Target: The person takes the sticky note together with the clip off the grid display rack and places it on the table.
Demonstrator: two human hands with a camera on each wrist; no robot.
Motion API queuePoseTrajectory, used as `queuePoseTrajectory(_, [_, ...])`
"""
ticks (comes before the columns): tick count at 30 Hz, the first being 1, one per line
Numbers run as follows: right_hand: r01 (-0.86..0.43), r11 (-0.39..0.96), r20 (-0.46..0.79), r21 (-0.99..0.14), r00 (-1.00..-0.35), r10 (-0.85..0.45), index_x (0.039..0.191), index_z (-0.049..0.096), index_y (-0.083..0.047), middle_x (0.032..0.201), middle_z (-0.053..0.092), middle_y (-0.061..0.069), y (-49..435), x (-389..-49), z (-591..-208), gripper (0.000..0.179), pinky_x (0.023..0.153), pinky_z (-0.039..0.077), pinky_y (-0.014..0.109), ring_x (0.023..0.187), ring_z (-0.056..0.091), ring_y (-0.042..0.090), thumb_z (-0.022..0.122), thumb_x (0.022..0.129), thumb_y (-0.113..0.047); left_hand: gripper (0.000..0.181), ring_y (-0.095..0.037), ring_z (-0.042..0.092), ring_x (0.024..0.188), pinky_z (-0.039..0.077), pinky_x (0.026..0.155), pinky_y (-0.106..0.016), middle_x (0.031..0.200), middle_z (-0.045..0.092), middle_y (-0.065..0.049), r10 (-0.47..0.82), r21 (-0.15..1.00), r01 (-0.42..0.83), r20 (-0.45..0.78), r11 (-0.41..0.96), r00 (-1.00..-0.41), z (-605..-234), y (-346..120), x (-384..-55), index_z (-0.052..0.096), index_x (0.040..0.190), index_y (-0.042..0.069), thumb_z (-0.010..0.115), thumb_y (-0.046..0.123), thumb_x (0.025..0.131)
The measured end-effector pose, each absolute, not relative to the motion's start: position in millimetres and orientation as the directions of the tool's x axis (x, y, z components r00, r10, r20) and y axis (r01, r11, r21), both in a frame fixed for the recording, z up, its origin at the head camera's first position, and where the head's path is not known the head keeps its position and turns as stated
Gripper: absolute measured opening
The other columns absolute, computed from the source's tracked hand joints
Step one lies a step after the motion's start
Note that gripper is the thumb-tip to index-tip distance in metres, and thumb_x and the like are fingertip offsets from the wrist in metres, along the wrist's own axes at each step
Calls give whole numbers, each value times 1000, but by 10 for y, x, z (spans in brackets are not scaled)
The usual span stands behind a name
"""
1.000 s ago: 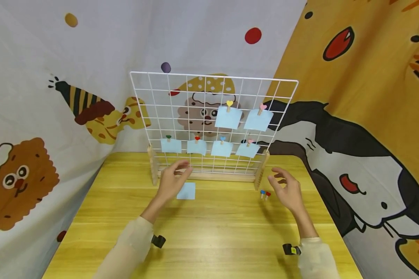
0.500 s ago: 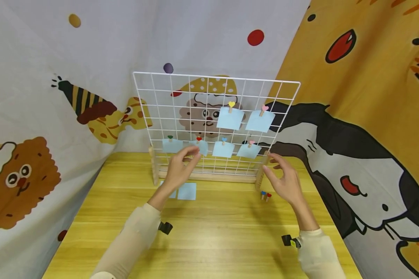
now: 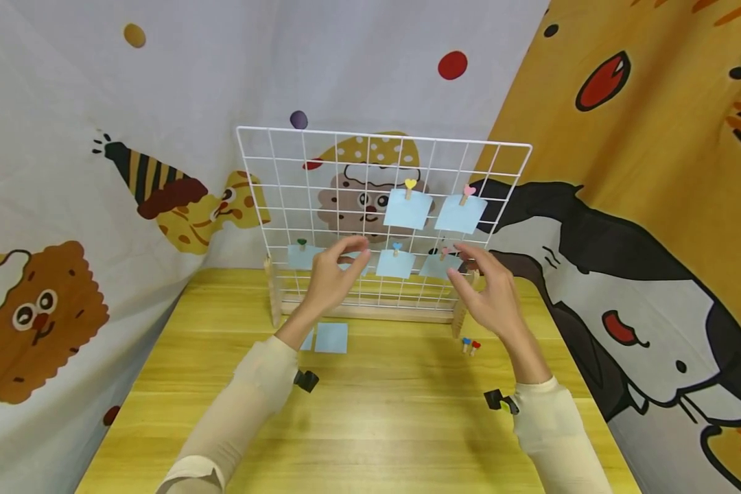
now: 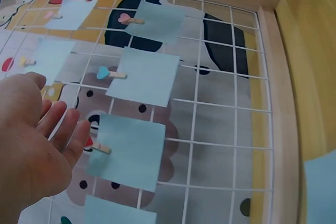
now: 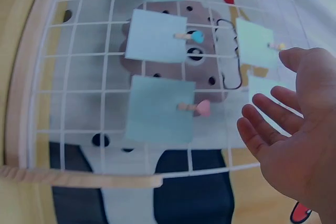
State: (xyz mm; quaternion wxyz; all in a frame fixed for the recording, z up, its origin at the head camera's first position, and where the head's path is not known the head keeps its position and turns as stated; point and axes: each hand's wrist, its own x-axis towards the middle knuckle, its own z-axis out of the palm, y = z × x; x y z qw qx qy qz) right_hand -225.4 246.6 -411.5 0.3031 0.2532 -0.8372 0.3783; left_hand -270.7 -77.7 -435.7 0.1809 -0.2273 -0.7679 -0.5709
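A white wire grid rack (image 3: 383, 136) on a wooden base bears several light-blue paper notes held by small heart-topped clothespins. Two hang higher, under a yellow-heart clothespin (image 3: 410, 184) and a pink one (image 3: 468, 191); a lower row includes the note with the blue heart (image 3: 395, 265). My left hand (image 3: 333, 278) hovers before the lower row, overlapping the red-heart note (image 4: 128, 153), fingers loosely bent and holding nothing. On the other side my right hand (image 3: 494, 295) is raised near the lower pink-heart note (image 5: 160, 109), its fingers spread and relaxed with nothing in them.
Flat on the wooden table (image 3: 377, 412), a loose blue note (image 3: 331, 338) lies beside another, partly hidden by the left forearm. Near the rack's right foot lie a blue-heart clothespin (image 3: 466, 344) and a red-heart one (image 3: 475, 348). A printed cartoon curtain (image 3: 370, 62) hangs behind.
Both hands have risen toward the rack's lower row. The left moved up and right, uncovering part of a second loose note; the right moved up and left. The notes and clothespins stayed put.
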Motion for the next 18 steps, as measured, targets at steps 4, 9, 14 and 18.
queuePoseTrajectory(4, [-692, 559, 731, -456, -650, -208, 145, 71, -1, 131, 78, 24, 2354, -2325, -3995, 50, 100, 52, 14, 113, 74, 42, 83, 97, -2, 36, -31, 77, 130, 68, 103, -42, 141, 79, -15, 148, 785, 569, 549, 245, -822, -4278, -714, -2749, 72, 143, 2, 74, 19, 111])
queuePoseTrajectory(9, [-714, 538, 743, -449, -632, -219, 147, 71, -1, 137, 77, 24, 2238, -2388, -3851, 50, 102, 52, 15, 118, 73, 44, 83, 98, -5, 35, -32, 77, 126, 67, 102, -47, 138, 79, -20, 138, 776, 582, 566, 243, -813, -4218, -642, -2800, 73, 141, 2, 75, 20, 111])
queuePoseTrajectory(14, [-713, 536, 741, -452, -634, -219, 147, 71, -4, 143, 75, 22, 2155, -2438, -3726, 50, 100, 59, 32, 119, 73, 41, 83, 99, -6, 36, -32, 78, 119, 67, 101, -50, 131, 81, -20, 123, 769, 592, 581, 242, -805, -4168, -578, -2840, 74, 140, 0, 76, 20, 110])
queuePoseTrajectory(18, [-729, 522, 749, -443, -621, -231, 146, 71, -1, 142, 76, 23, 2087, -2491, -3633, 49, 98, 60, 51, 119, 74, 41, 83, 99, -6, 36, -33, 80, 116, 68, 99, -50, 125, 82, -18, 104, 764, 599, 593, 240, -798, -4126, -536, -2864, 73, 139, -2, 77, 17, 109])
